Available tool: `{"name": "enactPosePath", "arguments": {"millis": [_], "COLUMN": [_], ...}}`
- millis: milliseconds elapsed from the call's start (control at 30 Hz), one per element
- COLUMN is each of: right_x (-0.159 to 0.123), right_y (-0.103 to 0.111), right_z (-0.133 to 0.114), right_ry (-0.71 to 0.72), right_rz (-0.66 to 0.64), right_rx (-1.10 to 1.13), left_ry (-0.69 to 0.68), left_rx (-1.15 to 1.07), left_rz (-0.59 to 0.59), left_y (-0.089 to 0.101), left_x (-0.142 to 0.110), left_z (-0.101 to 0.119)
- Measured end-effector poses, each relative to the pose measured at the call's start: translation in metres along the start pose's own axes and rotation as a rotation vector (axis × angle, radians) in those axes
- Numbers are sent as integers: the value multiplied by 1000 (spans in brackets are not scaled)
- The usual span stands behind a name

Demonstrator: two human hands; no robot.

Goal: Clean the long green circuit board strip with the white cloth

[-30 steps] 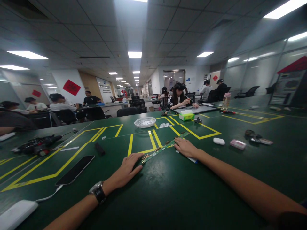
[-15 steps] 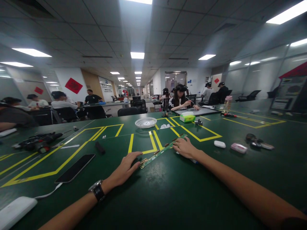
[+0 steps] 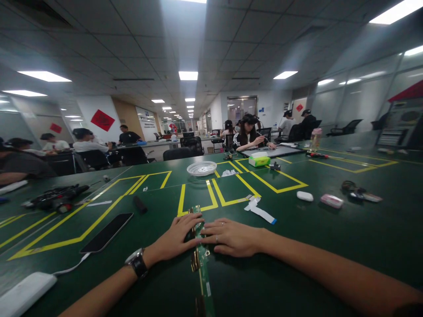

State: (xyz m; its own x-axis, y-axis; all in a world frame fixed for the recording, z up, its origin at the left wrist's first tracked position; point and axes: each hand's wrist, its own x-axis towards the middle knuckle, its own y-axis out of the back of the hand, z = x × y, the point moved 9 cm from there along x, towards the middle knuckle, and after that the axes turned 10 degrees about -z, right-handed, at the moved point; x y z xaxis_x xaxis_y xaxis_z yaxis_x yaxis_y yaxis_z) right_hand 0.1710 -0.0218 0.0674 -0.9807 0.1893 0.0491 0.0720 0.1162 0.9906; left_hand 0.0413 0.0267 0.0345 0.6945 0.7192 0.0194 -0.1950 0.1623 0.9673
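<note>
A long, narrow green circuit board (image 3: 205, 275) with copper-coloured flex tabs along its left side runs away from me over the green table. My left hand (image 3: 176, 234) grips its left edge, thumb and fingers bent over the board. From the other side my right hand (image 3: 233, 237), with rings on it, holds the board's upper half between its fingers. The fingertips of both hands nearly meet and cover part of the board. To the right, beyond my right hand, lies a white flat ribbon cable (image 3: 262, 214) with a blue end.
At left are a phone (image 3: 107, 232) on a cable, a white power bank (image 3: 28, 294), a small black object (image 3: 140, 204) and a dark power tool (image 3: 57, 198). A white basket (image 3: 201, 168) and a green tissue pack (image 3: 259, 161) stand farther back. Across the table sits a person (image 3: 249, 136).
The board has swung from slanting to pointing almost straight away from me, and come nearer. My right hand has moved left and closer, uncovering the ribbon cable; my left hand now grips the board.
</note>
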Motion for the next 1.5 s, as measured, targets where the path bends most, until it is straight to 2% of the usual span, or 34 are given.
{"name": "enactPosePath", "arguments": {"millis": [67, 133, 200, 267, 333, 400, 467, 600, 700, 800, 1200, 1500], "right_x": [-8, -29, -62, -89, -102, -100, -83, -34, -16, -11, -13, -11], "right_y": [9, 19, 26, 29, 26, 19, 12, 5, 2, 0, 3, 1], "right_z": [25, 67, 108, 131, 141, 140, 126, 65, 30, 17, 16, 10], "right_ry": [-164, -475, -820, -979, -1021, -992, -871, -433, -262, -239, -241, -185], "right_rz": [41, 73, 69, 64, 50, 24, 6, 57, 68, 64, 32, 71], "right_rx": [-67, -154, -225, -252, -250, -233, -199, -89, -47, -36, -54, -14], "left_ry": [4, 11, 20, 22, 20, 17, 14, 23, 22, 12, 31, 30], "left_rx": [0, -11, -25, -36, -45, -50, -48, -28, -18, -14, -6, -24], "left_rz": [-1, 3, 6, 8, 11, 13, 13, 8, 15, 14, -14, -12], "left_y": [0, 1, 1, 1, 2, 3, 3, 4, 4, 2, -1, 0], "left_x": [0, -1, -1, -1, -1, -2, -1, -1, -1, -1, 0, 0], "left_z": [0, -1, -2, -2, -2, -2, -1, 0, -1, -1, -3, -3]}}
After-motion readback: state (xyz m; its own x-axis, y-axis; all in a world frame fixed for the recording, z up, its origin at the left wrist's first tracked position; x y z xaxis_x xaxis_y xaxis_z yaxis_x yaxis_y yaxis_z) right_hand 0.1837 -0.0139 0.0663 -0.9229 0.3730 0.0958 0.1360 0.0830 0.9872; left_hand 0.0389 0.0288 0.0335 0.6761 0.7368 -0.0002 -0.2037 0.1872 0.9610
